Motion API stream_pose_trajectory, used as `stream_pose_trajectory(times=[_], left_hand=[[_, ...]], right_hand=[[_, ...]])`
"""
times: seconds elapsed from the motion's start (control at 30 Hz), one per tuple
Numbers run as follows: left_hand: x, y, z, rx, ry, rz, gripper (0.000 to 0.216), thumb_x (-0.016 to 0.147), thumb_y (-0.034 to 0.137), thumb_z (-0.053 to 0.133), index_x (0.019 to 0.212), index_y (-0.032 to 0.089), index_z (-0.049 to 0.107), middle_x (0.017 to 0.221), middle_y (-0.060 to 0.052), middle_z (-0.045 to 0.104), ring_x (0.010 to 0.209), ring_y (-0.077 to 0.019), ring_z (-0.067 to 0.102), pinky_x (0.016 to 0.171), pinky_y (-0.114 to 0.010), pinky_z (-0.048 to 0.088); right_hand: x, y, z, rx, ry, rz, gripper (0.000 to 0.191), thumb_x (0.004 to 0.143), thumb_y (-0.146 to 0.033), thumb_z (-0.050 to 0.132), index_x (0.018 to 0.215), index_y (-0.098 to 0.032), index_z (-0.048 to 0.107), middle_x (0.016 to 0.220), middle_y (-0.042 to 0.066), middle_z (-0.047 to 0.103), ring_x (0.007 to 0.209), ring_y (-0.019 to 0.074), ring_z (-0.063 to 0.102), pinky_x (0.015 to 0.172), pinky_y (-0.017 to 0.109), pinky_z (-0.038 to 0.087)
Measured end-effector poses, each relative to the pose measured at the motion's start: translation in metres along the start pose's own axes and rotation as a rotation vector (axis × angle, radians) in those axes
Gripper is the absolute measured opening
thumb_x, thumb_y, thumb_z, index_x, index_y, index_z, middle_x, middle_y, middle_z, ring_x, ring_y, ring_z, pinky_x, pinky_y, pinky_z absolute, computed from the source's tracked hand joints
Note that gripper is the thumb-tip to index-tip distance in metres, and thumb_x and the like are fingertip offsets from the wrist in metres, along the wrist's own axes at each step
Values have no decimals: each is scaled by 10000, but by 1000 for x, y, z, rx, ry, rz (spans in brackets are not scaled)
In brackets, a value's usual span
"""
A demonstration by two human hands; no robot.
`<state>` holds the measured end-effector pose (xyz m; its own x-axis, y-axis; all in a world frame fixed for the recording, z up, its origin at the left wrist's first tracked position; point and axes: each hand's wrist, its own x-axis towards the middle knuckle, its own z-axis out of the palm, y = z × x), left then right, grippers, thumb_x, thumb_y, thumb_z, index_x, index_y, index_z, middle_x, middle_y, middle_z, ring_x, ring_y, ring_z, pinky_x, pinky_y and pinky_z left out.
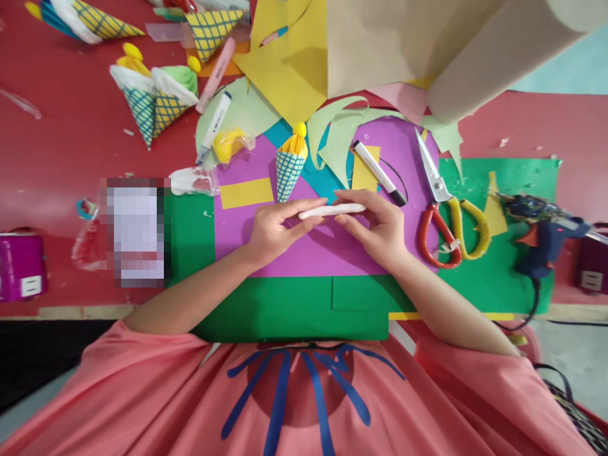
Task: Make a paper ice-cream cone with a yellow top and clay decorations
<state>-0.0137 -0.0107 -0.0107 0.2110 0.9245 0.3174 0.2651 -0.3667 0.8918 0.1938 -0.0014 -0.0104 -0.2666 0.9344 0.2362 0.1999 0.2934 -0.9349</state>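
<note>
One white strip (pixel 332 209) is held, being pinched between thumb and fingers of the left hand (pixel 278 231) and the right hand (pixel 382 225). Beneath these fingers a purple sheet (pixel 294 258) is spread; beyond them a checked cone (pixel 289 170) is placed, and to their right, scissors (pixel 437 189).

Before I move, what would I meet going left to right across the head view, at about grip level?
Purple case at the left edge → left grip → white strip → right grip → scissors → blue glue gun.
</note>
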Motion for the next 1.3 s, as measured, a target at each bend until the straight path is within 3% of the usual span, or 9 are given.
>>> stream_pose_trajectory(times=[0.07, 0.17, 0.27, 0.4, 0.53, 0.73, 0.93, 1.1, 1.3], left_hand=[[1, 1, 0, 15, -3, 5, 241, 847, 287, 742, 1081, 237, 769, 984, -21, 802, 797, -109, 766, 700, -133, 574], [2, 1, 0, 35, -7, 20, 201, 839, 299, 750, 1023, 226, 785, 928, -22, 806, 747, -106, 762, 659, -132, 564], [2, 1, 1, 30, -12, 24, 173, 847, 324, 740, 975, 221, 793, 898, -16, 807, 699, -100, 753, 637, -133, 557], [0, 1, 0, 4, -33, -30, 212, 841, 376, 739, 971, 217, 795, 865, -11, 806, 677, -100, 743, 608, -139, 548], [-1, 1, -1, -31, -7, -37, 342, 817, 386, 762, 1124, 235, 754, 980, -35, 803, 743, -116, 756, 667, -159, 582], [1, 2, 1, 42, 30, 65, 174, 840, 303, 747, 984, 212, 785, 870, -20, 807, 717, -96, 758, 664, -124, 579], [2, 3, 0, 55, 12, 86, 170, 849, 328, 738, 969, 220, 790, 903, -23, 805, 715, -99, 761, 634, -126, 573], [0, 4, -2, 24, 22, 59, 146, 842, 314, 747, 948, 227, 796, 888, -14, 804, 714, -94, 761, 627, -117, 562], [0, 1, -1, 41, 6, 51, 377, 806, 398, 773, 1149, 246, 742, 980, -25, 802, 763, -124, 766, 694, -170, 605]], right_hand=[[0, 2, 1, 75, -53, 1, 442, 846, -370, 747, 1252, -231, 643, 1073, 54, 762, 935, 171, 742, 829, 297, 607], [0, 1, 1, 30, -78, -42, 372, 842, -322, 752, 1189, -223, 665, 1054, 48, 772, 952, 175, 742, 856, 306, 598], [2, -3, 1, -72, -68, -97, 211, 848, -270, 743, 1043, -195, 716, 965, 40, 791, 822, 143, 739, 728, 248, 587], [2, -7, 0, -127, -46, -146, 149, 852, -271, 735, 961, -169, 735, 843, 28, 791, 624, 99, 683, 562, 199, 527], [1, -7, -2, -130, 9, -121, 140, 859, -302, 724, 928, -180, 728, 842, 35, 791, 684, 121, 717, 624, 224, 553], [0, -5, -1, 14, -113, -34, 292, 834, -310, 738, 1077, -182, 638, 974, 52, 760, 807, 137, 727, 654, 241, 558], [3, -4, -1, -80, -84, -137, 117, 875, -289, 698, 937, -190, 690, 850, 32, 754, 755, 131, 697, 671, 252, 543], [2, -5, -2, -90, -70, -164, 103, 879, -273, 693, 924, -180, 705, 822, 23, 758, 712, 115, 689, 631, 228, 524], [1, -5, -1, -101, -48, -77, 153, 877, -333, 707, 918, -186, 705, 827, 20, 766, 692, 106, 680, 618, 225, 519]])
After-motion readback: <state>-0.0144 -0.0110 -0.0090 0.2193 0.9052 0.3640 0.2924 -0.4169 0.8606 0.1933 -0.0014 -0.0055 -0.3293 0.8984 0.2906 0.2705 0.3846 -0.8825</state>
